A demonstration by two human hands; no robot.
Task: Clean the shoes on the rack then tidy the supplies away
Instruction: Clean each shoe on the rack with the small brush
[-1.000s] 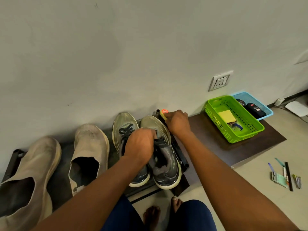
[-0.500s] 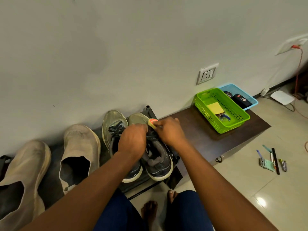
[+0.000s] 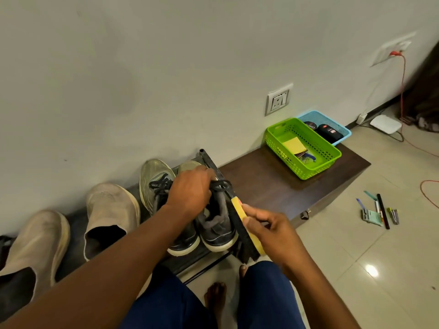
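Head view, looking down at a low shoe rack [image 3: 190, 264] against a pale wall. Left hand [image 3: 190, 192] curled over the laces and tongue of the right grey sneaker [image 3: 217, 224], gripping it in place on the rack. Right hand [image 3: 273, 230] grips a shoe brush [image 3: 242, 227], yellow back and black bristles, fingers wrapped round the yellow back; bristles lie against the sneaker's outer right side, brush running lengthwise from laces toward the heel. Second grey sneaker [image 3: 154, 184] touching the first on its left, toe to the wall. Further left, a pair of beige slip-on shoes [image 3: 109, 214], well apart from one another, one partly cut by the frame edge. Right of the rack, a dark wooden desk [image 3: 266, 184], low, carrying a green basket [image 3: 301, 148] with a yellow cloth and small items inside; a blue basket [image 3: 325, 119] sits just behind it, touching, with black tins in it. Pens and small stationery [image 3: 380, 211] scattered on the tiled floor near the desk's corner. Wall socket [image 3: 278, 102] above the baskets. Person's bare feet and blue trousers at the bottom of view.
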